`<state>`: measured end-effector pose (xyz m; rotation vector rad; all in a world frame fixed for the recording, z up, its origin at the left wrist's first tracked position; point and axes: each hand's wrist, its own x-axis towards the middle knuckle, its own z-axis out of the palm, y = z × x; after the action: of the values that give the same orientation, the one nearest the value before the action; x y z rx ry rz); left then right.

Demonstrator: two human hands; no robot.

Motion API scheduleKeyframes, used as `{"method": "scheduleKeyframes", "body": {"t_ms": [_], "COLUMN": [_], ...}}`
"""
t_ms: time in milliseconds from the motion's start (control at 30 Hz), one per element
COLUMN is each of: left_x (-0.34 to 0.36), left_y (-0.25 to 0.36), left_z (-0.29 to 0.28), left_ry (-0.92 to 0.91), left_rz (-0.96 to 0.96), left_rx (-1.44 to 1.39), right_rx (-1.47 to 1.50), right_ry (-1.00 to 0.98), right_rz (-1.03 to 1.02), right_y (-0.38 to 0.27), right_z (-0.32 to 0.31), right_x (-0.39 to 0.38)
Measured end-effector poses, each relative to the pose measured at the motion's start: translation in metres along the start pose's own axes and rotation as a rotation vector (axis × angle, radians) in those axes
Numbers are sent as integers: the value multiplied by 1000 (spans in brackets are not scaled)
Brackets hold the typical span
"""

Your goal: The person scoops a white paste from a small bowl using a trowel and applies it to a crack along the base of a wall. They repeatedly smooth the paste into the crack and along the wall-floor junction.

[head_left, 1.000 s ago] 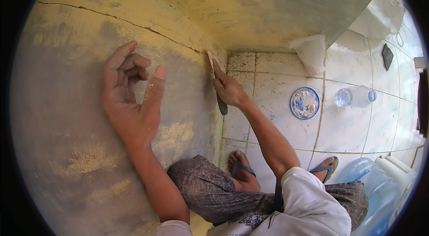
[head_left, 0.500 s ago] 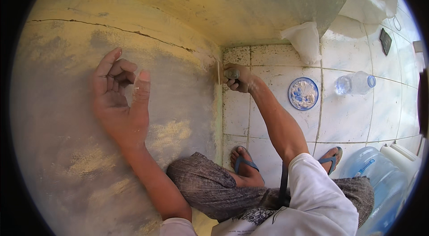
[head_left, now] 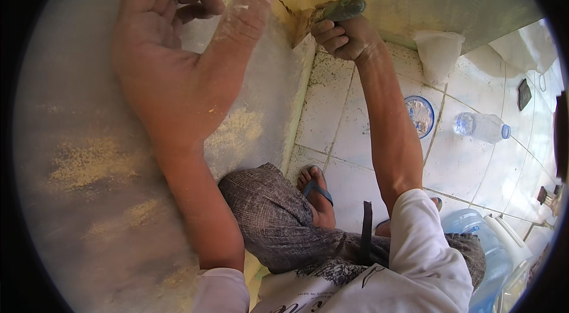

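Observation:
My right hand (head_left: 354, 40) is closed around the dark green handle of a putty knife (head_left: 345, 9). Its blade meets the wall at the corner, near the lower end of a dark crack (head_left: 283, 4). My left hand (head_left: 178, 70) is raised in front of the patchy grey and yellow wall (head_left: 106, 218), holding nothing. Its fingers curl loosely, with the thumb apart from them; whether it touches the wall I cannot tell. Partly behind my right forearm, a round blue-rimmed container (head_left: 428, 113) with whitish paste rests on the floor.
White floor tiles (head_left: 355, 117) lie below. A clear plastic bottle (head_left: 489, 128) lies on its side beyond the paste. A white bag (head_left: 438, 55) leans by the far wall, with a small dark flat object (head_left: 524, 94) farther right. A large blue water jug (head_left: 483, 248) stands beside my leg.
My right hand has moved up along the corner with the putty knife, whose handle now tilts right. My left hand appears larger and higher, and the whole view has shifted and turned.

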<state>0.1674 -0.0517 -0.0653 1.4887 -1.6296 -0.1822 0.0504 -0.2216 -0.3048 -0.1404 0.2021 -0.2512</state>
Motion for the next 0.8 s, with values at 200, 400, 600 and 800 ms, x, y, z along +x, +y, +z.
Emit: {"method": "scheduleKeyframes", "body": {"t_ms": [200,400,600,800], "left_x": [-7,-4,-4,-3], "left_y": [-10,-5,-8,-6], "left_z": [7,9,8,14], "left_ry": [161,121,106,93], "left_rz": [15,27,6,3], "left_rx": [193,195,101,115], "right_rx": [-34,213,130,-85], "right_ry": [-175,232,306,234], "right_rz": [-32,-16,31,-2], "right_y": [-6,25,37,2], "right_z": [-7,-122,-114,-66], "right_x": [-21,-3,31,31]}}
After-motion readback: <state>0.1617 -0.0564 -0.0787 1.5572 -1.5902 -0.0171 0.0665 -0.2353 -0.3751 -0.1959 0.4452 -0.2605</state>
